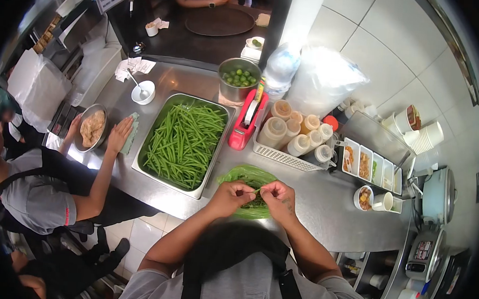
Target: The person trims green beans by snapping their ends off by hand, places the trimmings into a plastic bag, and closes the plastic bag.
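Note:
My left hand (231, 197) and my right hand (278, 199) are close together, fingertips pinched on what looks like a thin green bean, mostly hidden by the fingers. Beneath them a green plastic bag (228, 176) lies spread on the steel counter (323, 208), with dark green bits inside. Left of my hands stands a deep steel tray (136, 163) heaped with long green beans (183, 141). A red tape dispenser (242, 129) stands beyond the bag.
A white basket (285, 158) of squeeze bottles and a steel pot (225, 76) of green citrus stand ahead. Rightward are a condiment rack (364, 161) and cups. At left, a co-worker's hand (120, 134) rests on a cloth beside a metal bowl (105, 122).

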`<state>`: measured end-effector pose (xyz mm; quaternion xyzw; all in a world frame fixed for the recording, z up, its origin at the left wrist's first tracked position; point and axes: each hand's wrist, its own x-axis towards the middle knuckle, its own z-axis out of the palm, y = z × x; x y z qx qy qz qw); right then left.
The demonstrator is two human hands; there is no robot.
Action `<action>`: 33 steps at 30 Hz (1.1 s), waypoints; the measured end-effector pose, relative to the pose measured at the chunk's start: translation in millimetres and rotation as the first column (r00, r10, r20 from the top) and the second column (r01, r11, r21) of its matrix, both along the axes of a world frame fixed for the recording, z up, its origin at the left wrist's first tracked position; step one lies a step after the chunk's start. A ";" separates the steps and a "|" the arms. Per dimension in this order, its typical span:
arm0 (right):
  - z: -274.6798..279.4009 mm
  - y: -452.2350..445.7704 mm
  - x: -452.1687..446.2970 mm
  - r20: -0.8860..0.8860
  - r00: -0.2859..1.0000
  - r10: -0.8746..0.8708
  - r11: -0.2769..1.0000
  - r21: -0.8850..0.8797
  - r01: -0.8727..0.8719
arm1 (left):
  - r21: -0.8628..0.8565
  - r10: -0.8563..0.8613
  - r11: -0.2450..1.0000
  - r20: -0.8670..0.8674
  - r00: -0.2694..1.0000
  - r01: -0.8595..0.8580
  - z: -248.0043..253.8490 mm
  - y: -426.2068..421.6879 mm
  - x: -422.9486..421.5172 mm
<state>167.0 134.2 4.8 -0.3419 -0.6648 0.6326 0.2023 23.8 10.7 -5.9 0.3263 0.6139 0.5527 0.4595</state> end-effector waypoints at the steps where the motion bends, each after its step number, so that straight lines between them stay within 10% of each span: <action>1: -3.6 0.2 0.9 0.000 1.000 0.004 1.000 0.001 -0.004 | 0.001 0.004 1.000 0.000 1.000 -0.004 -1.6 -0.2 -0.3; 7: -4.5 -6.5 0.7 -0.044 0.998 -0.048 0.995 0.087 0.052 | -0.016 -0.010 1.000 0.049 0.999 0.011 -13.6 -1.2 3.8; 12: -5.6 -12.7 -1.1 -0.057 0.993 0.102 0.722 0.691 -0.034 | -0.058 0.072 0.997 0.317 0.946 -0.056 -21.5 1.3 1.7; 21: -7.6 -13.4 12.5 0.237 0.952 0.193 0.659 0.688 -0.305 | -0.013 0.269 0.953 0.489 0.830 -0.301 -22.7 -2.8 -13.0; 33: 1.3 -9.7 -0.8 0.095 0.971 0.217 0.541 0.817 -0.201 | -0.039 0.076 0.997 0.246 0.966 -0.068 -39.7 -1.1 4.1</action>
